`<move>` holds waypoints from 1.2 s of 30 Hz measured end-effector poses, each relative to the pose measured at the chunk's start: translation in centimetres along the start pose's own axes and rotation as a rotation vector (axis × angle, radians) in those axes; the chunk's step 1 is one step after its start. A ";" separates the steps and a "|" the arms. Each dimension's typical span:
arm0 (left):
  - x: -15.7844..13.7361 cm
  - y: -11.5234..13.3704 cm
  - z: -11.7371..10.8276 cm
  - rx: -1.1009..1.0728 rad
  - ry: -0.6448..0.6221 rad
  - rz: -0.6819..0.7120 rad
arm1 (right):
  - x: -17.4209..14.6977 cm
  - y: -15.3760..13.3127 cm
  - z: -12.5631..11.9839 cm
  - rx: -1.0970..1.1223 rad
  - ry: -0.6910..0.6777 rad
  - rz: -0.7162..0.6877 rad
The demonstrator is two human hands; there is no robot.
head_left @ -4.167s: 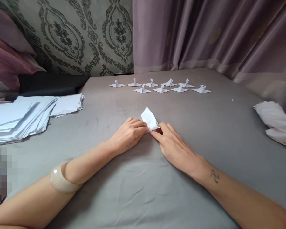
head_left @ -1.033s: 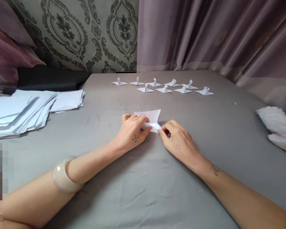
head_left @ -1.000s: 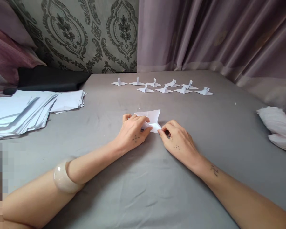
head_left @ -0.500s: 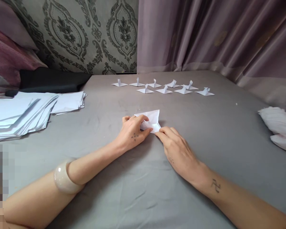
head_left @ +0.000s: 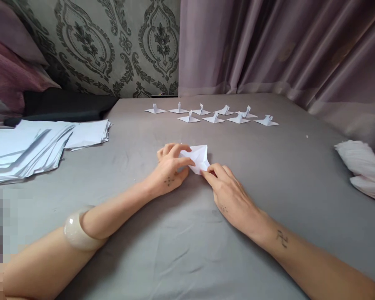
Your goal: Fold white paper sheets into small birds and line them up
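Note:
A small folded sheet of white paper (head_left: 200,157), marked with creases, rests on the grey cloth between my hands. My left hand (head_left: 171,168) is at its left side, fingers curled over the paper's left part and covering it. At the near right corner, my right hand (head_left: 226,183) pinches the paper between thumb and fingers. The paper's underside and its left edge are hidden.
Several folded white paper figures (head_left: 189,118) stand in two rows farther back on the grey cloth (head_left: 137,137). Stacked white paper sheets (head_left: 28,146) lie at the left, beside a black cloth (head_left: 65,104). A white bundled cloth (head_left: 359,158) is at the right edge.
My left hand has shifted slightly left on the paper, its thumb drawn back from the middle, so more of the creased surface shows. My right hand keeps its pinch at the corner.

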State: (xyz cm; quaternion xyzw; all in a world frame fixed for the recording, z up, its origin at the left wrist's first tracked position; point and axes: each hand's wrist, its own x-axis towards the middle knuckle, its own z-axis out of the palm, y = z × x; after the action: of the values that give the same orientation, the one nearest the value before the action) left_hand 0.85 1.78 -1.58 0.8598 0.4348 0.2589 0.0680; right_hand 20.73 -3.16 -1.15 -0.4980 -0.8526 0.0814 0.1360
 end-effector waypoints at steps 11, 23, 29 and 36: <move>-0.2 0.6 0.4 0.104 -0.020 0.160 | 0.0 0.1 0.0 -0.047 -0.011 0.005; -0.4 0.9 -0.2 0.145 -0.171 0.325 | -0.8 0.1 -2.8 -0.091 -0.140 0.075; -0.2 0.8 -0.7 0.199 -0.265 0.355 | -0.3 2.4 -5.2 -0.065 -0.261 0.272; 0.0 1.4 -0.6 0.238 -0.300 0.325 | 0.3 3.2 -5.4 -0.033 -0.234 0.386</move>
State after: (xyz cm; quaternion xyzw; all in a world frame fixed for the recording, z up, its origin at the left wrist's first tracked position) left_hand 1.53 0.91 -0.59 0.9492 0.3034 0.0829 -0.0123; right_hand 24.97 -1.29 3.14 -0.6411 -0.7527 0.1491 0.0096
